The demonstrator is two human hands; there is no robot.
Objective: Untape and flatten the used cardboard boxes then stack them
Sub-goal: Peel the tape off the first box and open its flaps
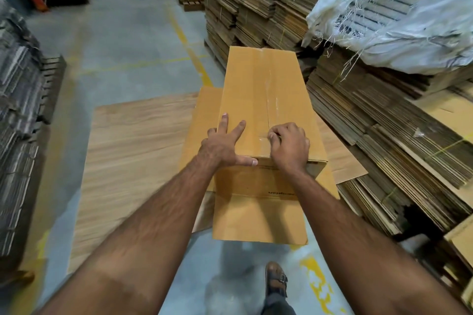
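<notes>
Left hand (222, 144), fingers spread, braces the cardboard box (258, 115) while the right hand (289, 147) pinches the tape (268, 100) end (at 6 o'clock) to peel.

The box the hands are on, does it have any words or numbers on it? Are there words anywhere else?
Box, near side under the hands: one short dark printed word, upside down to the camera and too blurred to read.
Box, just below its top edge: a thin line of small print, too small to read.
Floor: yellow painted lines and marks, no readable letters or numbers.
Stacks of flattened cardboard: no readable text.
</notes>
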